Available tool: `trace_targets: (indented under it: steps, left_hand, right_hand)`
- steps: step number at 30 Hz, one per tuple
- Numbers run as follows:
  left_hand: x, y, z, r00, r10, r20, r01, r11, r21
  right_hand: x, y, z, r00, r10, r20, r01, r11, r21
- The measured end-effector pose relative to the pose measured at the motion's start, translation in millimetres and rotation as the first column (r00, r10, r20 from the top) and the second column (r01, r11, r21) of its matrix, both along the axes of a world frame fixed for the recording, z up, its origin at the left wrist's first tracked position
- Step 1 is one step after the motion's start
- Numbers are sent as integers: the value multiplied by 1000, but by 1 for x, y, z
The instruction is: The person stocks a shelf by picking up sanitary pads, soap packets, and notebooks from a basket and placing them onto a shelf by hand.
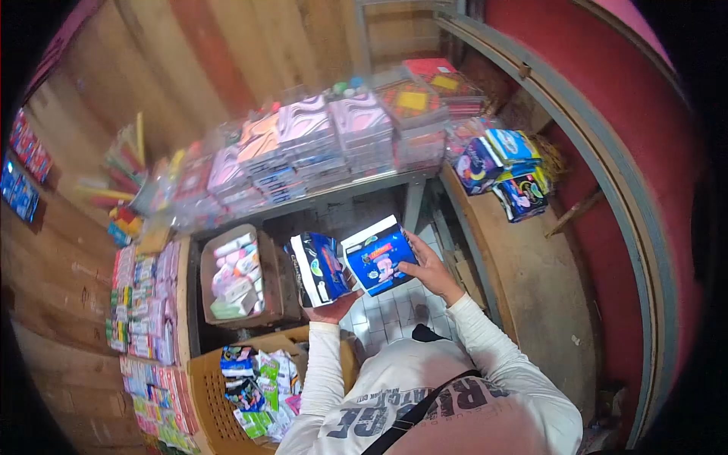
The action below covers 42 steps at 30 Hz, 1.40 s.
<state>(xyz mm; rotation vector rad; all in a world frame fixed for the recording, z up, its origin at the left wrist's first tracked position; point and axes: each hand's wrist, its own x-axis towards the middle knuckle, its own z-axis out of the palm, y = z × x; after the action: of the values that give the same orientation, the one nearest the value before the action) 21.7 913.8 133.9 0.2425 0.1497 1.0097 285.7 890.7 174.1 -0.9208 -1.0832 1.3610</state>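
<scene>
Two blue plastic packets, which look like sanitary pad packs, are side by side in front of my body. My left hand is closed around the lower end of the darker packet, which has a white edge and stands tilted. My right hand grips the brighter blue packet by its right side, thumb across the printed front. This packet has a white strip along its top and a red label. The inner edges of the two packets almost meet.
Below left, a cardboard box holds green, white and blue packets; another box holds bottles and small packs. Stacked boxed goods line the back shelf. More packets lie on the right ledge. Small packs fill the left counter.
</scene>
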Motion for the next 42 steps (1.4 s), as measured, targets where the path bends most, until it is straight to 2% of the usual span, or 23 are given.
trace_targets:
  steps: [1, 2, 3, 5, 7, 10, 13, 14, 15, 16, 17, 18, 21, 22, 25, 27, 28, 29, 31, 34, 37, 40, 42]
  left_hand:
    - [12, 11, 0, 998, -40, -40, 39, 999, -27]
    - [25, 22, 1, 996, -66, -64, 64, 998, -24]
    - [41, 35, 4, 992, -92, -89, 90, 996, -19]
    - [81, 53, 32, 997, -60, -56, 63, 996, 60]
    - [110, 74, 30, 999, -35, 41, 33, 999, 42]
    - [151, 98, 39, 998, -57, 4, 57, 998, 34]
    - [184, 123, 19, 999, -7, 33, 7, 1000, -2]
    - [188, 129, 1, 991, -67, 118, 57, 995, 88]
    - [197, 130, -1, 971, -136, 196, 100, 978, 181]
    - [222, 121, 56, 996, -84, 27, 83, 996, 37]
    - [228, 123, 46, 998, -52, 19, 52, 999, -5]
    - [235, 126, 31, 998, -36, 43, 39, 997, -63]
    - [255, 123, 33, 992, -114, 63, 123, 975, -183]
    - [259, 124, 31, 987, -149, 64, 159, 970, -184]
    - [267, 139, 29, 988, -149, 45, 155, 959, -237]
    - [271, 148, 31, 984, -175, 45, 180, 936, -301]
    - [273, 148, 32, 985, -173, 26, 172, 935, -309]
    - [275, 146, 32, 985, -172, 6, 165, 935, -314]
    - [278, 142, 30, 983, -183, 23, 181, 927, -330]
    - [274, 135, 25, 971, -238, -39, 212, 917, -337]
    - [264, 133, 13, 942, -304, -143, 221, 881, -417]
    - [251, 133, 0, 926, -290, -242, 184, 906, -382]
    - [242, 134, -8, 901, -278, -332, 152, 921, -359]
  right_hand:
    - [16, 7, -4, 998, -2, -63, -1, 999, -52]
    - [27, 13, -8, 991, -131, -23, 130, 990, -52]
    - [45, 18, 1, 995, -62, -80, 41, 970, -240]
    - [84, 27, 30, 972, 42, -233, -169, 812, -559]
    - [112, 42, 18, 934, 173, -314, -334, 733, -592]
    - [147, 61, 2, 817, 217, -535, -554, 554, -621]
    - [172, 67, -7, 696, 165, -699, -645, 570, -508]
    - [185, 69, -18, 648, 223, -728, -688, 582, -434]
    - [183, 67, -6, 821, 145, -552, -494, 664, -561]
    - [174, 62, 17, 938, 43, -344, -267, 722, -639]
    - [169, 59, 28, 990, -76, -118, -21, 749, -662]
    - [170, 66, -1, 984, -139, -113, 56, 839, -541]
    - [175, 76, -25, 809, -561, -175, 433, 771, -468]
    - [175, 66, 8, 849, -443, -287, 322, 866, -383]
    - [180, 53, -2, 877, -372, -305, 321, 925, -203]
    - [185, 43, -11, 911, -384, 152, 361, 919, 156]
    - [188, 36, -10, 827, -419, 376, 307, 895, 322]
    - [184, 30, -12, 757, -440, 482, 316, 894, 319]
    - [161, 14, 17, 662, -540, 521, 439, 842, 315]
    - [162, 11, -1, 615, -572, 543, 493, 816, 302]
    - [176, 6, -22, 613, -625, 484, 642, 751, 157]
    - [199, 12, -64, 543, -815, 203, 824, 564, 57]
    - [223, 6, -72, 332, -849, 410, 889, 427, 165]
